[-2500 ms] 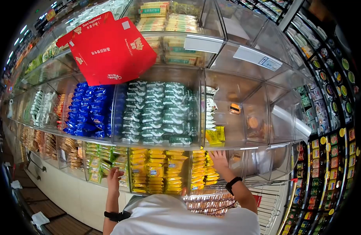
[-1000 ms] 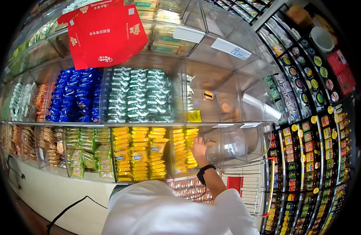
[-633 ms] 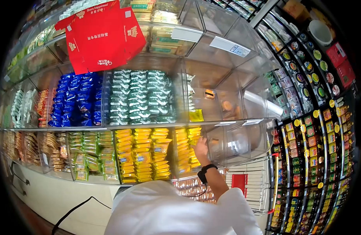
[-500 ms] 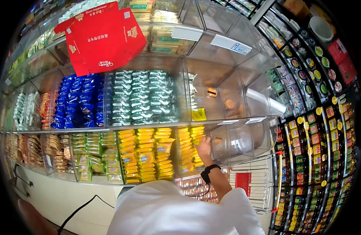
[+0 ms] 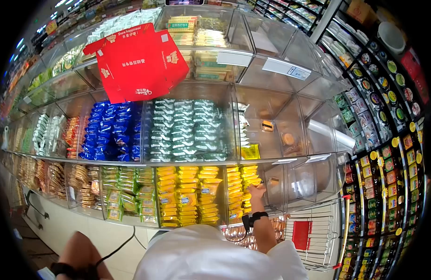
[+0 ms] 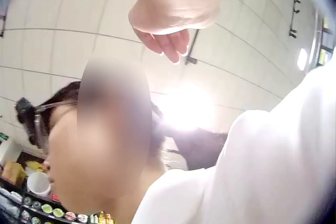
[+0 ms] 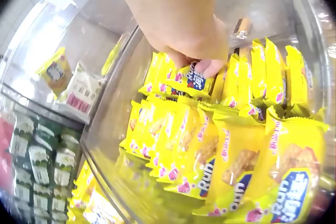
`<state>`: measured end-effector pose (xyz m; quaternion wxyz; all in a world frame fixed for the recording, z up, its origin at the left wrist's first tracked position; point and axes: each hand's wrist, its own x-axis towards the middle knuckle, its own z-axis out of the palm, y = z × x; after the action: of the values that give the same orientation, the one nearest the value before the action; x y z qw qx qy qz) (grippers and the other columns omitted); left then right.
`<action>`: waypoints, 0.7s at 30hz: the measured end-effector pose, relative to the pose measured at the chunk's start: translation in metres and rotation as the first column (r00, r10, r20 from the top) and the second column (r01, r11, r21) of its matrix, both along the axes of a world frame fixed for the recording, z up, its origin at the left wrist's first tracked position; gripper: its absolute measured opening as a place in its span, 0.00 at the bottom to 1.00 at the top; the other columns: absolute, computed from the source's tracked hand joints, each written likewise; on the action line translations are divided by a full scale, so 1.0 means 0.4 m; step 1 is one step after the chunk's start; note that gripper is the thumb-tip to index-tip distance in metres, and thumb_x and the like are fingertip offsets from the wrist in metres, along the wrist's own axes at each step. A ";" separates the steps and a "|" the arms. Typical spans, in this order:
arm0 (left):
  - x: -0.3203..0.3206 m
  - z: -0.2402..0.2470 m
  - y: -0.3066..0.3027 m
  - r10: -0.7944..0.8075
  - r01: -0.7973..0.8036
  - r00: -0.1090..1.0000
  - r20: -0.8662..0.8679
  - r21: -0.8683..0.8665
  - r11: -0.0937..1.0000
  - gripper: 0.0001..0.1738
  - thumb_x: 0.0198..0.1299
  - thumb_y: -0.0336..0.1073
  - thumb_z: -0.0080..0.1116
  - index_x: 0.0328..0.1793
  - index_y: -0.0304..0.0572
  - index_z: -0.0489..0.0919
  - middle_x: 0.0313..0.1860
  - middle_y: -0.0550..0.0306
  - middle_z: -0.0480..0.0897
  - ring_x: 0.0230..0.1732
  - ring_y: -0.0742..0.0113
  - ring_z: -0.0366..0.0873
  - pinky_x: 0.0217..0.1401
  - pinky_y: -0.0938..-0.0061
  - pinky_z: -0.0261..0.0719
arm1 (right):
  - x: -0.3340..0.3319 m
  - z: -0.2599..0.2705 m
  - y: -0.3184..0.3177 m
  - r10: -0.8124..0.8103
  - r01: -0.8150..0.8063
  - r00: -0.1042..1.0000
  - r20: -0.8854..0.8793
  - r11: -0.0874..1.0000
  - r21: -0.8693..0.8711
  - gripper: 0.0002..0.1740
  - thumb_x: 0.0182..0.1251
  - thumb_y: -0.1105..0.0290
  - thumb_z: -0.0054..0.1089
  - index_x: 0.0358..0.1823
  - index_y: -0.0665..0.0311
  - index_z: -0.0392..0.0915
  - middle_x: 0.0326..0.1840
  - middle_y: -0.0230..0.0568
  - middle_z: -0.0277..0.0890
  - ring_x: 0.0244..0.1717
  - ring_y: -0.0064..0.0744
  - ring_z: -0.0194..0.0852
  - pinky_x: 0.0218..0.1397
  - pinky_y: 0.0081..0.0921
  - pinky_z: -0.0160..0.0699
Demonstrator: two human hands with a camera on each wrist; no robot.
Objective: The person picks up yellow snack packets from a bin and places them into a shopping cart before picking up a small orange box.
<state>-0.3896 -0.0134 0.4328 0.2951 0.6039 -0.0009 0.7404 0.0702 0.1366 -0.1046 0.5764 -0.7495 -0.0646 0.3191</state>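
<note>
My right hand [image 5: 256, 193] reaches into a clear bin of yellow snack packets [image 5: 234, 191]. In the right wrist view, its curled fingers [image 7: 211, 67] pinch the top of one yellow snack packet [image 7: 193, 81] in the back row. Larger yellow packets [image 7: 247, 155] stand upright in a row in front of it. My left hand [image 6: 169, 30] is raised near the head, its fingers loosely bent and holding nothing. Only the bent left arm [image 5: 80, 249] shows in the head view, at lower left; the hand itself is outside that view.
Clear dividers part the stepped bins. Blue packets [image 5: 112, 130] and green packets [image 5: 182, 133] fill the upper tier. A red cardboard sheet [image 5: 138, 65] lies across the bins. A shopping cart [image 5: 316, 235] stands at right, beside packed shelves [image 5: 379, 186]. A black cable [image 5: 119, 246] hangs at left.
The right hand goes from spread fingers over the bin to bent fingers among the yellow packets. My left hand leaves the green packets' bin and rises out of the head view.
</note>
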 end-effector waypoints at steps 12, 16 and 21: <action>-0.037 -0.211 0.056 0.446 -0.074 0.807 0.387 -0.684 0.726 0.11 0.62 0.31 0.41 0.25 0.44 0.64 0.15 0.65 0.59 0.17 0.76 0.54 0.33 0.76 0.62 | 0.061 0.011 -0.056 0.525 -0.503 0.827 0.200 0.851 -0.151 0.21 0.53 0.64 0.63 0.44 0.64 0.67 0.25 0.31 0.70 0.18 0.20 0.67 0.16 0.17 0.66; -0.077 -0.314 0.044 0.403 0.101 0.777 0.483 -0.729 0.677 0.09 0.62 0.32 0.41 0.29 0.40 0.65 0.20 0.63 0.62 0.21 0.74 0.57 0.36 0.75 0.64 | 0.178 -0.245 -0.039 0.674 -0.613 0.627 0.391 0.737 -0.286 0.29 0.54 0.61 0.61 0.55 0.63 0.61 0.24 0.32 0.70 0.17 0.21 0.67 0.16 0.19 0.67; -0.100 -0.353 0.041 0.393 0.154 0.756 0.524 -0.725 0.672 0.08 0.63 0.33 0.40 0.31 0.39 0.66 0.21 0.63 0.63 0.23 0.73 0.59 0.38 0.74 0.66 | 0.078 -0.039 -0.031 0.786 -0.484 0.552 0.280 0.575 -0.659 0.44 0.54 0.49 0.57 0.66 0.61 0.47 0.40 0.51 0.73 0.33 0.32 0.74 0.31 0.27 0.74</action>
<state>-0.4298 0.0032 0.2916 0.4388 0.1406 0.2361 0.8556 0.1016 0.1241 -0.1201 0.1476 -0.8486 -0.4177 0.2891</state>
